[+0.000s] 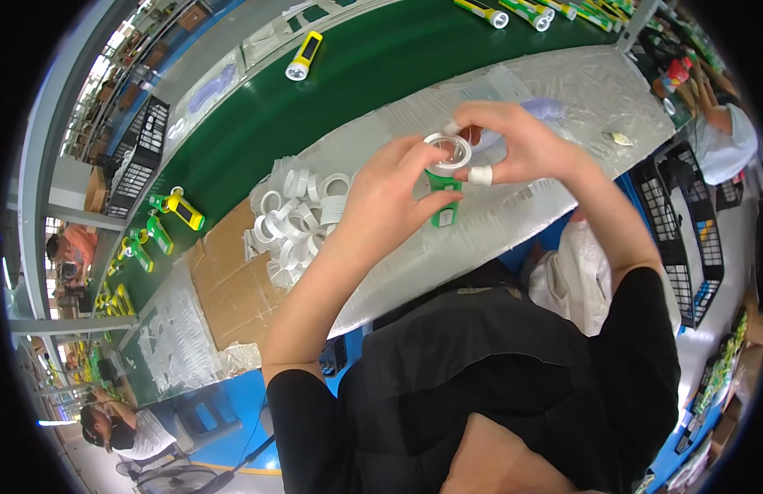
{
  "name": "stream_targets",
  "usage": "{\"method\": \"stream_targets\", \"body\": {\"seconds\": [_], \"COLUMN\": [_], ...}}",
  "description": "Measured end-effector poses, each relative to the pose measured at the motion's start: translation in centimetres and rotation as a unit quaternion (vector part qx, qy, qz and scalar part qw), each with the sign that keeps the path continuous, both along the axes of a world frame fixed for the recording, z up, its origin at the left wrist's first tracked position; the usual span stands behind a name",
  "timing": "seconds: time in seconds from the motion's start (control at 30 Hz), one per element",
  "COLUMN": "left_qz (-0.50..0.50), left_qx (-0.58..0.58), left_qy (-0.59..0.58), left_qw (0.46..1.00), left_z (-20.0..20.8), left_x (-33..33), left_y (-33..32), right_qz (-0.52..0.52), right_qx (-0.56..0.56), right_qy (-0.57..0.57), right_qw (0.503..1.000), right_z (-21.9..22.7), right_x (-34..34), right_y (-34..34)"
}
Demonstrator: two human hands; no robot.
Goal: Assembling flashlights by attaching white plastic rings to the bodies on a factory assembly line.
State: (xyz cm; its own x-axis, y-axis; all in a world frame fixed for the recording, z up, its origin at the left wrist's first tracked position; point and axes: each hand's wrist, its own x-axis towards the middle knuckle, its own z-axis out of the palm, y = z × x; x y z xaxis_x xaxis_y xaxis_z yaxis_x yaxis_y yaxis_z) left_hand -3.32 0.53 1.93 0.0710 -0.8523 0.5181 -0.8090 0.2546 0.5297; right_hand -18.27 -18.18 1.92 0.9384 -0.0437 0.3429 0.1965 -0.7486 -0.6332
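Over the covered worktop, between my two hands, a green flashlight [444, 206] stands with its head toward me. A white ring [449, 151] sits at the rim of that head. My left hand [390, 193] is closed about the flashlight's left side, its index finger on the ring and its thumb against the green body. From the right, my right hand [513, 148] pinches the ring's edge between thumb and fingers; white tape wraps the thumb and a fingertip. Left of my left forearm, a heap of loose white rings [295, 218] lies on clear plastic.
A green conveyor belt [262, 123] curves past beyond the worktop, carrying a yellow flashlight [305, 56] and several more at the far right. Brown cardboard [233, 280] lies at left, near green-yellow flashlights [184, 210]. Black crates [686, 239] stand at right, near another person [723, 140].
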Motion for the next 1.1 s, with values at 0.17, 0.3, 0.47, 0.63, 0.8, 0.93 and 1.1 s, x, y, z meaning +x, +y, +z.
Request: {"method": "stream_targets", "body": {"seconds": [0.17, 0.3, 0.47, 0.63, 0.8, 0.93, 1.1], "left_qz": [0.002, 0.006, 0.018, 0.030, 0.025, 0.033, -0.040], "left_qx": [0.003, 0.000, 0.015, 0.017, -0.006, -0.030, -0.083], "left_qy": [0.068, 0.088, 0.083, 0.072, 0.071, 0.056, 0.110], "left_qw": [0.998, 0.996, 0.996, 0.997, 0.997, 0.997, 0.990], "left_z": [-2.1, -2.2, -2.4, -2.1, -2.8, -2.8, -2.7], "left_x": [-1.1, -1.2, -0.9, -1.1, -1.0, -1.0, -0.7], "left_y": [-1.1, -1.3, -1.6, -1.8, -2.0, -2.1, -2.1], "right_qz": [0.078, 0.100, -0.033, -0.094, -0.049, -0.020, -0.002], "right_qx": [-0.131, -0.152, -0.240, -0.200, -0.207, -0.138, -0.172], "right_qy": [0.112, 0.172, 0.339, 0.184, 0.256, 0.107, 0.095], "right_qw": [0.982, 0.968, 0.909, 0.958, 0.943, 0.984, 0.980], "right_z": [4.6, 5.8, 7.3, 5.6, 6.3, 4.9, 6.2], "right_x": [1.0, 1.9, 2.9, 1.4, 2.4, 1.4, 0.1], "right_y": [0.3, 0.2, 2.8, 1.6, 2.8, 1.5, 1.9]}}
